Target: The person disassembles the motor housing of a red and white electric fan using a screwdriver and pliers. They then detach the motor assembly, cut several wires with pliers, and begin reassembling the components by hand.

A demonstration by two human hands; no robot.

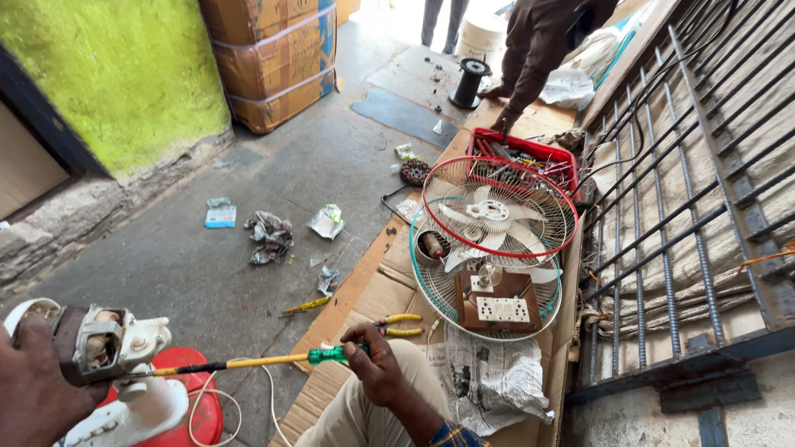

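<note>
The right hand (374, 358) has its fingers clenched round the green handle of a screwdriver (248, 362), wrist bent inward above the knee. The screwdriver's long axis runs nearly level, tip pointing left into the fan motor (103, 341). The left hand (33, 389) grips that motor from behind. Beyond lie one pair of yellow-handled pliers (399, 324), two fan guards (497, 207) and one switch box (501, 302).

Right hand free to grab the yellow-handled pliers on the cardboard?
Probably not as is: the right hand is closed around a green-handled screwdriver. The pliers lie just beyond it on the cardboard, uncovered, so the path looks free once the tool is dropped.
</note>
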